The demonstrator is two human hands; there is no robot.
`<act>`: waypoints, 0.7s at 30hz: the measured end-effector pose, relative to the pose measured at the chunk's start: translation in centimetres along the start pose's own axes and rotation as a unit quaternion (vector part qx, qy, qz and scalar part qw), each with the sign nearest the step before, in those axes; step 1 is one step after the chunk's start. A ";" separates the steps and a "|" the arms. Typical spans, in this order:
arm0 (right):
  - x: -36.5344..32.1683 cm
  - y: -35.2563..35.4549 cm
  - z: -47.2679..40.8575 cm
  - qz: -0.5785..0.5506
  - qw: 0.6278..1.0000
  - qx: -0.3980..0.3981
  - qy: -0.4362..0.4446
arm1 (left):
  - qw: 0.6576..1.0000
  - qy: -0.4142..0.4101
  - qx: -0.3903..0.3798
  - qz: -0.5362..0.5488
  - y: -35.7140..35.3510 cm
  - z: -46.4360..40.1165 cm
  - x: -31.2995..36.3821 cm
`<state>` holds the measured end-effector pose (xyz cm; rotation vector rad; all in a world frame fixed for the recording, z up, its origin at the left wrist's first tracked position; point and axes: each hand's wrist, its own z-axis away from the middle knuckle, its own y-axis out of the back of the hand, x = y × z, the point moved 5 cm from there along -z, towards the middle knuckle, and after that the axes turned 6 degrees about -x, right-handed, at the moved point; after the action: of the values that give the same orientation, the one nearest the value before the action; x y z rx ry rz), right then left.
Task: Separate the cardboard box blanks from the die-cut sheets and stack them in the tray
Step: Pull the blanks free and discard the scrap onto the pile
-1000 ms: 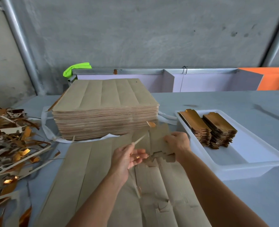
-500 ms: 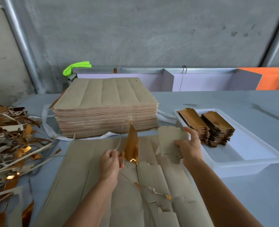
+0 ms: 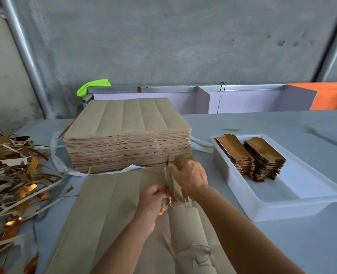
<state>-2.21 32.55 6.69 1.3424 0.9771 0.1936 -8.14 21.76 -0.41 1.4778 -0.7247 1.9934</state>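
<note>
Kraft-brown card is the whole job: a blank [image 3: 180,161] stands half torn from the sheet [image 3: 112,204] lying flat on the bench [image 3: 272,123], just in front of the tall pile [image 3: 128,139] of uncut sheets. The right hand [image 3: 190,177] curls over the blank's upper end and grips it; the left hand [image 3: 153,202] pinches a thin waste strip [image 3: 168,203] beside it, at the cut line. Such card looks light and fairly stiff along its creases, yet weak at the nicks, so it will likely tear crooked if pulled from a corner; a hold near the perforation, with the other hand pinning the sheet, seems safest. Its gold face may be slippery. To the right, near but apart, the white tray [image 3: 294,206] holds two stacks [image 3: 248,157] at its far end, its near half bare. Its raised rim must be cleared. Scrap [image 3: 15,184] crowds the left edge, so open room lies rightward.
</note>
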 end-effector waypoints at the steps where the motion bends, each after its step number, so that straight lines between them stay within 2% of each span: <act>1: -0.3 -0.5 -0.4 -0.006 1.000 -0.012 -0.009 | 1.000 0.002 -0.001 -0.003 -0.1 0.0 -0.1; 5: 0.3 -1.4 -1.5 -0.076 0.993 -0.030 -0.082 | 0.998 -0.001 0.007 -0.055 0.4 0.0 -0.2; 7: 1.7 -1.2 -1.9 -0.147 0.981 -0.034 -0.123 | 0.997 -0.011 0.047 -0.058 1.5 -0.3 0.2; 10: 4.0 -0.7 -1.9 -0.244 0.952 -0.061 -0.173 | 0.991 -0.009 0.134 0.024 4.1 -1.3 0.4; 13: 5.7 -0.9 -1.3 -0.348 0.905 -0.060 -0.236 | 0.980 -0.015 0.177 0.088 5.5 -1.9 0.4; 16: 6.0 -1.4 -0.9 -0.353 0.898 -0.031 -0.261 | 0.988 -0.042 0.141 0.057 4.8 -1.8 0.7; 19: 5.3 -1.7 -0.9 -0.323 0.916 -0.009 -0.238 | 0.987 -0.097 0.041 -0.118 3.3 -1.5 1.6; 21: 4.5 -1.6 -1.0 -0.284 0.937 -0.001 -0.206 | 0.979 -0.121 -0.012 -0.161 2.4 -1.5 1.8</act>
<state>-0.84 35.69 3.21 0.9898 0.9575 -0.5082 -11.26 21.35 0.74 1.7218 -0.5593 1.5755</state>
